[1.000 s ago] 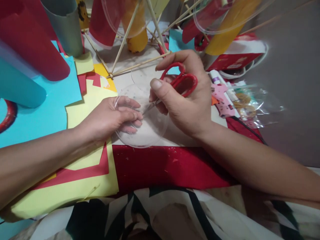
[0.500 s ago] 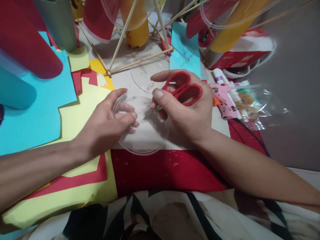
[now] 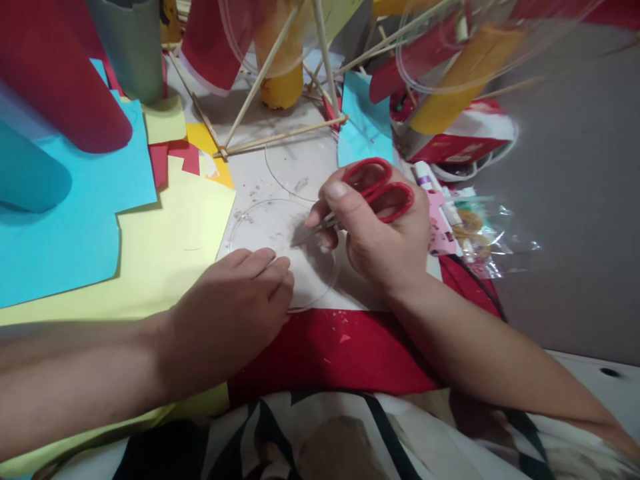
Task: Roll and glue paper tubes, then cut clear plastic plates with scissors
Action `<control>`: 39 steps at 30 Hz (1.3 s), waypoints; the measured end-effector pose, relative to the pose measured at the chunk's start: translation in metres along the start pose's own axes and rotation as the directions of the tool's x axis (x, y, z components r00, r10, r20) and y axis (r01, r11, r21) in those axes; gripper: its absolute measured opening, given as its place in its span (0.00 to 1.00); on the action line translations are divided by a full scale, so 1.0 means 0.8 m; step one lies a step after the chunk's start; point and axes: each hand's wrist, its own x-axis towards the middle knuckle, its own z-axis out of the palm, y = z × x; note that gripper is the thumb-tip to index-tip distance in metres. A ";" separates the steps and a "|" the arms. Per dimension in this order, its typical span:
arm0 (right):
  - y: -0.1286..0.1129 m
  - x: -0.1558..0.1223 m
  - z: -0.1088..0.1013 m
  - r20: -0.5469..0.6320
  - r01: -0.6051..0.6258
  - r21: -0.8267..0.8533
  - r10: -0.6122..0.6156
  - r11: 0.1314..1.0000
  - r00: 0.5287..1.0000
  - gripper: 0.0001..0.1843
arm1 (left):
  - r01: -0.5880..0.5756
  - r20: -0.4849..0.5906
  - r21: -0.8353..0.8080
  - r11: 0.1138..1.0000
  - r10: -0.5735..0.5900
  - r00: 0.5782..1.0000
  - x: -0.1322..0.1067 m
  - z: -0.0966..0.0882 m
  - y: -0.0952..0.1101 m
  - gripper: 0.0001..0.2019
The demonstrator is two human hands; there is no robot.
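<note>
A clear round plastic lid (image 3: 265, 230) lies over the pale board, its rim faintly visible. My left hand (image 3: 235, 307) is closed at the lid's near left edge, fingers curled together and thumb hidden. Red-handled scissors (image 3: 374, 193) are in my right hand (image 3: 387, 250), gripped near the pivot with the handle loops against the palm. The blades point down and left to the middle of the lid, close to its surface; whether the tip touches it I cannot tell.
Another clear disc (image 3: 295, 163) lies just beyond. A wooden stick frame (image 3: 285, 137) and paper tubes (image 3: 283, 87) stand behind. Yellow paper (image 3: 175, 233) and blue paper (image 3: 75, 253) spread left. A pink glue gun (image 3: 440, 227) and a plastic bag (image 3: 493, 240) sit right.
My left hand has turned palm down and moved from the lid's left rim to its near left edge. The lid has come down flatter. My right hand keeps the scissors, blades over the lid.
</note>
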 end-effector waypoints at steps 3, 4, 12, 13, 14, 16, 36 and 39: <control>-0.002 -0.004 0.004 0.002 -0.016 0.014 0.016 1.000 1.000 0.18 | -0.043 0.029 0.071 0.997 0.041 0.999 -0.007 0.005 0.007 0.14; -0.001 -0.005 0.005 0.010 -0.017 0.009 0.017 1.000 1.000 0.18 | -0.055 0.033 0.085 0.995 0.052 0.998 -0.009 0.006 0.008 0.15; 0.007 -0.011 0.013 0.059 0.027 -0.035 -0.025 0.999 0.998 0.16 | -0.100 0.039 0.188 0.977 0.095 0.995 -0.013 0.013 0.009 0.15; 0.007 -0.012 0.014 0.063 0.035 -0.048 -0.032 0.998 0.997 0.16 | -0.097 0.026 0.194 0.976 0.094 0.995 -0.013 0.014 0.009 0.15; 0.008 -0.013 0.014 0.067 0.042 -0.065 -0.037 0.997 0.997 0.16 | -0.092 0.016 0.200 0.975 0.090 0.996 -0.013 0.016 0.010 0.15; 0.009 -0.014 0.015 0.074 0.051 -0.094 -0.044 0.994 0.996 0.16 | -0.080 0.005 0.208 0.975 0.081 0.997 -0.012 0.018 0.011 0.15; 0.030 0.008 0.010 0.040 -0.244 0.085 0.241 0.966 0.970 0.20 | -0.021 0.133 0.058 0.998 0.013 0.991 -0.010 0.014 0.011 0.16; 0.033 0.008 0.009 0.060 -0.229 0.082 0.225 0.970 0.973 0.21 | -0.022 0.124 0.039 0.999 0.017 0.992 -0.011 0.014 0.011 0.16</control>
